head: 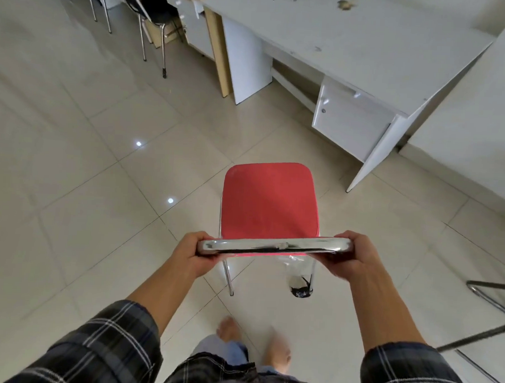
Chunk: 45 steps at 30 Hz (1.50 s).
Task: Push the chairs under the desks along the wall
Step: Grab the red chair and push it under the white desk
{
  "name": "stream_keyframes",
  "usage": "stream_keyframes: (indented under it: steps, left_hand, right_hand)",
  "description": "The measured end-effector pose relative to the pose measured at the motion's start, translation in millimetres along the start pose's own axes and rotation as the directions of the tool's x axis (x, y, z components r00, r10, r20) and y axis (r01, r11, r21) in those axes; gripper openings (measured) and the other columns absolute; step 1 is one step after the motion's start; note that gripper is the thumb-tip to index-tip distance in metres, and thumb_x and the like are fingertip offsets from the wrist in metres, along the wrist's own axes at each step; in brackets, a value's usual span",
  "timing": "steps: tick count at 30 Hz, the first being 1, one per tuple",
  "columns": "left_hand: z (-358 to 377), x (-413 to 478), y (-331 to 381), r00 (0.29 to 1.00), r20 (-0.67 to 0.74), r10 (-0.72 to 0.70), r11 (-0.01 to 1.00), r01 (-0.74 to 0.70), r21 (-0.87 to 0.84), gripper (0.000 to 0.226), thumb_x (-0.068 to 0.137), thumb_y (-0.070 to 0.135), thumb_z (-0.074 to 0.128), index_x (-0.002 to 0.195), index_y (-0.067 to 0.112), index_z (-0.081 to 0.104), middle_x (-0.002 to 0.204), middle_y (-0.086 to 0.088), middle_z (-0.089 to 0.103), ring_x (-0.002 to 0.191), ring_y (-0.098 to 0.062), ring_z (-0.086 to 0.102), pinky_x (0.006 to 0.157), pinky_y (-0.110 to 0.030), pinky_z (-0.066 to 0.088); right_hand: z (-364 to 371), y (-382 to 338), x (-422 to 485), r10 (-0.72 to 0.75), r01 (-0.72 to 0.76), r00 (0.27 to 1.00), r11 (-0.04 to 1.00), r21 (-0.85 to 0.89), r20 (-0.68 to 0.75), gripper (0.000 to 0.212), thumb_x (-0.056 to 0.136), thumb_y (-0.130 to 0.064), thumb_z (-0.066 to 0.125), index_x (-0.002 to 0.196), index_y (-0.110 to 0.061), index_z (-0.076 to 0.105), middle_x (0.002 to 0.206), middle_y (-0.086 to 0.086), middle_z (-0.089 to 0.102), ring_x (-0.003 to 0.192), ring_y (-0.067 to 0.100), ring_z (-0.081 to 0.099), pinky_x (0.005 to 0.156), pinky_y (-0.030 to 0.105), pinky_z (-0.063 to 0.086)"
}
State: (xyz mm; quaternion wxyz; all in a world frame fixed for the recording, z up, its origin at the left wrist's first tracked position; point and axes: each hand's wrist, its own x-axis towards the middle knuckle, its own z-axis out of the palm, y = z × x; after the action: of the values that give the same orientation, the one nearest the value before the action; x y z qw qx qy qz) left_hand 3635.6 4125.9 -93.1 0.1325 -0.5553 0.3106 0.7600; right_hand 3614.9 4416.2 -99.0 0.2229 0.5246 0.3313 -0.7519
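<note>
At centre, on the floor tiles (82, 160): red chair (269, 202), standing clear of the desk (353, 42), well short of its kneehole at 12 o'clock.
Left hand (195, 254): gripping the chrome backrest bar (275, 247) at its 9 o'clock end.
Right hand (351, 255): wrapping the bar's 3 o'clock end.
At 11 o'clock: black chair (151, 7), sitting beside another desk.
</note>
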Motion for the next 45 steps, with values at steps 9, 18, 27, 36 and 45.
stream_keyframes:
  steps: [9,18,27,36,45]
  left_hand:
    - [33.0,27.1,69.2,0.999,0.023,0.042,0.996,-0.044,0.073,0.011,0.086,-0.009,0.039,0.090,-0.005,0.048,0.104,-0.025,0.049,0.112,-0.052,0.046,0.103,-0.064,0.039]
    - [70.0,65.7,168.9,0.998,0.054,0.023,0.993,-0.029,0.117,0.016,0.086,-0.010,0.035,0.094,-0.007,0.048,0.103,-0.026,0.051,0.095,-0.052,0.052,0.087,-0.064,0.044]
    - [126.5,110.5,260.9,0.996,0.045,0.071,0.981,-0.078,0.177,0.017,0.086,-0.007,0.036,0.097,-0.008,0.048,0.118,-0.029,0.046,0.117,-0.057,0.044,0.099,-0.065,0.042]
    - [248.9,184.1,374.4,0.997,0.041,0.069,0.978,-0.076,0.197,0.033,0.086,-0.005,0.035,0.118,-0.011,0.042,0.125,-0.033,0.043,0.115,-0.063,0.042,0.099,-0.065,0.043]
    - [355.8,233.0,461.2,0.997,0.064,0.034,0.996,-0.039,0.079,0.020,0.084,-0.010,0.035,0.096,-0.005,0.050,0.097,-0.024,0.055,0.082,-0.041,0.058,0.038,-0.048,0.054]
  right_hand:
    - [61.5,-12.2,13.6,-0.046,0.046,0.999,0.999,0.022,0.020,0.058,0.066,0.006,0.046,0.123,0.014,0.051,0.130,0.035,0.055,0.118,0.055,0.054,0.076,0.065,0.051]
    - [160.6,-24.0,49.2,-0.052,0.051,0.999,0.993,0.104,-0.001,0.059,0.070,0.007,0.048,0.128,0.012,0.052,0.134,0.034,0.056,0.119,0.054,0.056,0.095,0.065,0.050]
    - [255.9,-61.1,80.1,-0.089,0.085,0.996,0.986,0.143,0.021,0.069,0.065,0.005,0.048,0.133,0.015,0.049,0.136,0.037,0.053,0.119,0.057,0.054,0.061,0.067,0.058]
    - [386.8,-170.0,148.3,-0.070,0.059,0.996,0.982,0.180,0.058,0.054,0.087,0.000,0.043,0.140,0.012,0.043,0.138,0.035,0.051,0.123,0.054,0.052,0.073,0.066,0.052]
    - [492.9,-267.3,205.5,-0.085,0.079,0.995,0.991,0.105,0.059,0.033,0.063,0.003,0.051,0.096,0.006,0.056,0.106,0.026,0.058,0.110,0.044,0.057,0.102,0.060,0.048]
